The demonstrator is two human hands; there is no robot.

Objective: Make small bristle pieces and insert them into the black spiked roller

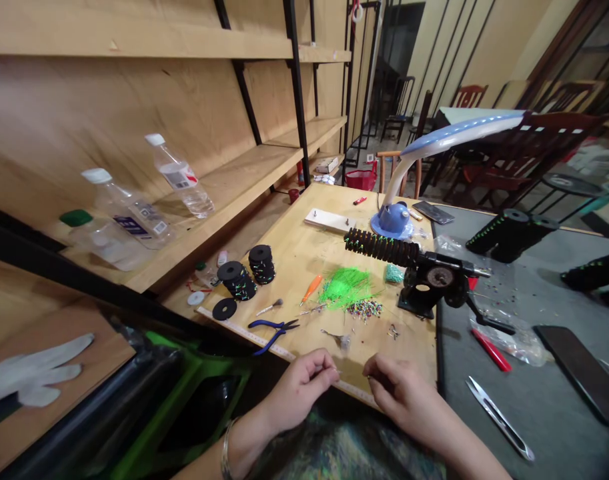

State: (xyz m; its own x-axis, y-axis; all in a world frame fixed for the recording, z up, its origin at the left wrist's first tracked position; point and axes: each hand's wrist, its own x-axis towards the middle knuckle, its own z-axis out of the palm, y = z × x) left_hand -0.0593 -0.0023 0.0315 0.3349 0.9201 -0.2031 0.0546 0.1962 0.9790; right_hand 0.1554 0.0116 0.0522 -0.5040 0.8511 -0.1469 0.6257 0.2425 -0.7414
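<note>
My left hand [304, 387] is closed in a pinch at the front edge of the wooden table, on something too small to make out. A little to its right, my right hand [397, 387] is also pinched, with a tiny thing at its fingertips that I cannot identify. The hands are apart. Beyond them lie bright green fibres [348, 287], a pile of small coloured beads [365, 309], an orange-handled tool [312, 289] and a small brush [342, 339]. Blue-handled pliers [274, 330] lie open to the left, near a measuring tape [234, 325] along the edge.
A black clamp device [431, 280] with a wound black rod stands at the right, behind it a blue lamp [391, 219]. Black spools [237, 280] stand at the left. Silver snips [500, 419], a red tool [491, 349] and a phone [581, 370] lie on the grey mat.
</note>
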